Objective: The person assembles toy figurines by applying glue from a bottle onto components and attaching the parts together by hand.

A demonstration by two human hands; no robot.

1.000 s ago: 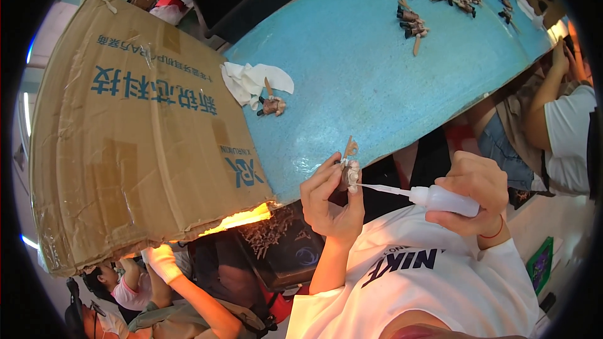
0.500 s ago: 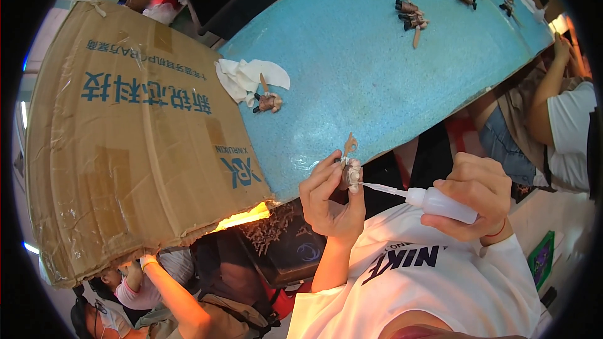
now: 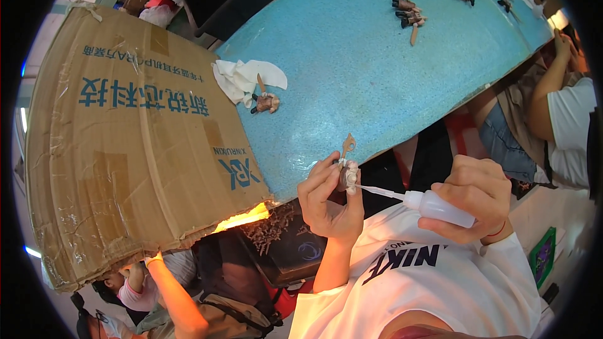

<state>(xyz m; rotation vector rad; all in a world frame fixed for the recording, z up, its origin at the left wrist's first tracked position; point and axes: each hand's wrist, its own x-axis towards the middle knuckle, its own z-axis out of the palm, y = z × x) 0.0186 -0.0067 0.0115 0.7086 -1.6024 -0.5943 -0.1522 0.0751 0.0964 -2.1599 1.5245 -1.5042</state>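
Note:
My left hand [image 3: 331,204] pinches a small figurine [image 3: 349,179] between thumb and fingers, in front of the blue table's near edge. A flat tan piece with a ring-shaped part [image 3: 347,145] sticks up from the figurine. In my right hand [image 3: 475,196] is a white squeeze bottle [image 3: 443,208], tilted so that its long thin nozzle [image 3: 380,193] points left. The nozzle's tip meets the figurine, or comes very close to it. Another figurine [image 3: 267,102], brown with dark legs, lies on the table beside a crumpled white cloth [image 3: 242,81].
A large cardboard sheet [image 3: 138,169] stands along the left, with bright orange light under its lower edge. Several figurines [image 3: 408,9] lie at the table's far side. Small brown parts [image 3: 267,232] fill a dark tray [image 3: 295,254] below. Co-workers' arms [image 3: 179,298] show at left and right.
The view has shifted very slightly. Both hands keep the same hold, with the bottle's nozzle still at the figurine.

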